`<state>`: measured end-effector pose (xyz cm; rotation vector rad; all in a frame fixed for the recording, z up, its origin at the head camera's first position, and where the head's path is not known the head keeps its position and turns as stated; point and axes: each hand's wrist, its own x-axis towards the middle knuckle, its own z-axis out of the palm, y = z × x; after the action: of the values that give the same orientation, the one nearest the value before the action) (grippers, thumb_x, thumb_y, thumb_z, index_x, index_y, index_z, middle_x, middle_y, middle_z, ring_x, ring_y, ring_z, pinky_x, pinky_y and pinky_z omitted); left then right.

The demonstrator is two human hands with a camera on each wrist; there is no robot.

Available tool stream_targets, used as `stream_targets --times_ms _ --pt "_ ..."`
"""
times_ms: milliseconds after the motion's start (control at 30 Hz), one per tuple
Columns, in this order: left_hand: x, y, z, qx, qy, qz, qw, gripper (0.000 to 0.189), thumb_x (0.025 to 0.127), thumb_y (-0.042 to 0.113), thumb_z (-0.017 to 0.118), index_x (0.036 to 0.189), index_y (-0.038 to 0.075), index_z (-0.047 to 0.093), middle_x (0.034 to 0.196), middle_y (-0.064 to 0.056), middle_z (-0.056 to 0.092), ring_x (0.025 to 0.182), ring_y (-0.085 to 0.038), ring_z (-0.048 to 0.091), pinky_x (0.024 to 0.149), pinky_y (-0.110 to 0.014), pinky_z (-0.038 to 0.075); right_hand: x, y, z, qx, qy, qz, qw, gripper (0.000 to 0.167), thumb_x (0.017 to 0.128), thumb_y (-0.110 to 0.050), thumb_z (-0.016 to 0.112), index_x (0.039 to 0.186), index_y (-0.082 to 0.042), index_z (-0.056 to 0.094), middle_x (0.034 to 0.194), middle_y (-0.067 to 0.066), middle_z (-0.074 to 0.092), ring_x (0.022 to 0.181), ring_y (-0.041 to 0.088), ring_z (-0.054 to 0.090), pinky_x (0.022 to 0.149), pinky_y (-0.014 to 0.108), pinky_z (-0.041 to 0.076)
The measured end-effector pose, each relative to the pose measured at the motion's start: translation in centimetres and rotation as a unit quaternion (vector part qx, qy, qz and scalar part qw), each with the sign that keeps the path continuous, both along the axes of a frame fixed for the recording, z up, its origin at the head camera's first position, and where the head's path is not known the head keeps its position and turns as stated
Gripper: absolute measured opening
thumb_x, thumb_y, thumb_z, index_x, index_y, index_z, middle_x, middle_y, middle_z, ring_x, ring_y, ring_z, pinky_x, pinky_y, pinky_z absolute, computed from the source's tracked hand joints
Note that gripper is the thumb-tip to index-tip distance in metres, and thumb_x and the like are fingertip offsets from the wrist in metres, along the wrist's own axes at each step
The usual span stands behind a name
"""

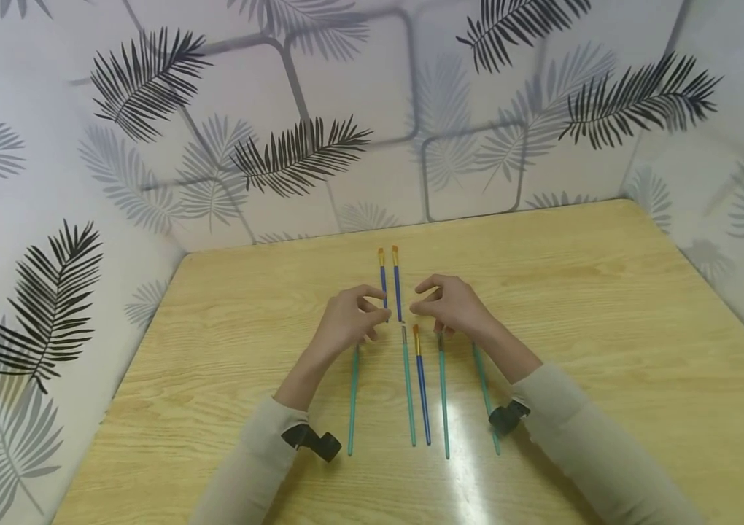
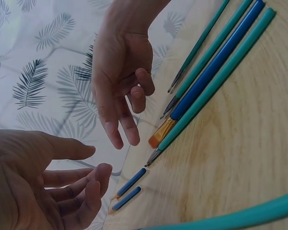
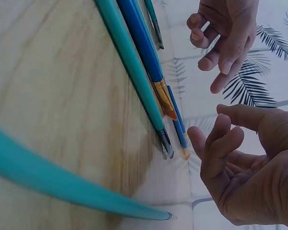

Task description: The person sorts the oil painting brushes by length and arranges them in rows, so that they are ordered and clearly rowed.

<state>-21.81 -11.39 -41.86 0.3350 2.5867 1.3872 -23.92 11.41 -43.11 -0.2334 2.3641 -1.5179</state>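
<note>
My left hand [image 1: 348, 315] hovers over the table with its fingers loosely bent and nothing between them. Across from it my right hand [image 1: 456, 305] hangs with thumb and fingers apart, likewise holding nothing. Two blue paintbrushes with orange bristles, a left one [image 1: 383, 277] and a right one [image 1: 397, 281], lie side by side toward the back; the left hand overlaps the nearer one. In front, a blue paintbrush [image 1: 421, 394] lies between two teal paintbrushes [image 1: 409, 397]. Another teal paintbrush [image 1: 353, 408] lies below the left hand, and one more [image 1: 485, 390] by the right wrist, their tips hidden.
A light wood-grain table [image 1: 562, 306] carries all the brushes, lying roughly parallel, bristles toward the back. Behind and beside it rises a wall [image 1: 372, 175] with a leaf pattern. Dark wrist cameras [image 1: 311, 441] sit at both beige sleeves [image 1: 582, 430].
</note>
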Motion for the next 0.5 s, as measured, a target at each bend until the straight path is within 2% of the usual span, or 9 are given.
stream_targets --times_ms 200,500 --pt "0.43 0.18 -0.3 -0.008 0.0 0.0 1.0 0.042 0.099 0.018 0.071 0.136 0.001 0.063 0.104 -0.02 0.076 0.069 -0.034 0.075 0.061 -0.042 0.061 0.29 -0.02 0.05 0.006 0.003 0.004 1.0 0.049 0.098 -0.02 0.072 0.14 -0.001 0.057 0.116 0.02 0.072 0.057 0.021 0.064 0.049 0.027 0.049" --pt "0.81 0.35 -0.7 -0.017 -0.015 0.002 0.9997 0.04 0.098 0.017 0.072 0.135 0.002 0.065 0.101 -0.017 0.078 0.068 -0.032 0.075 0.059 -0.041 0.061 0.91 0.05 0.1 0.018 0.002 0.01 0.9998 0.048 0.098 -0.02 0.072 0.14 0.0 0.057 0.116 0.021 0.072 0.056 0.02 0.063 0.049 0.027 0.047"
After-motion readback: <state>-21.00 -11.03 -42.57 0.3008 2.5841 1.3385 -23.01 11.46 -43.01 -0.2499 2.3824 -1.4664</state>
